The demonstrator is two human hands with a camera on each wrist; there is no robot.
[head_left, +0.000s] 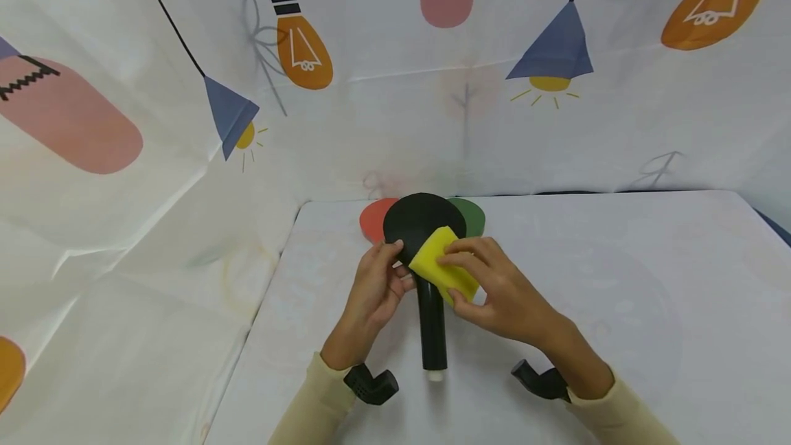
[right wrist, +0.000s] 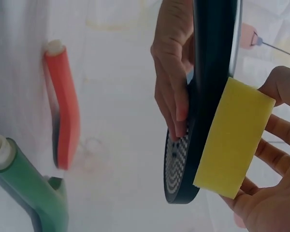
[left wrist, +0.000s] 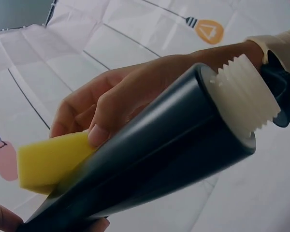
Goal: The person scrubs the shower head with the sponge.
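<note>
A black handheld shower head (head_left: 432,328) is held with its smooth round back up and its white threaded handle end (left wrist: 246,94) toward the person. My left hand (head_left: 378,287) grips it near the neck, thumb at the rim. Fingers of that hand (right wrist: 171,82) lie along the nozzle face in the right wrist view. Between thumb and fingertips, my right hand (head_left: 503,290) holds a yellow sponge (head_left: 432,259). The sponge (right wrist: 234,137) lies against the back of the shower head where head and handle meet.
Behind the black one, a red shower head (right wrist: 65,111) and a green shower head (right wrist: 34,188) lie on the white-covered table (head_left: 556,280). A white sheet printed with lamps (head_left: 395,115) hangs at the back and left. Each wrist wears a black camera mount (head_left: 371,384).
</note>
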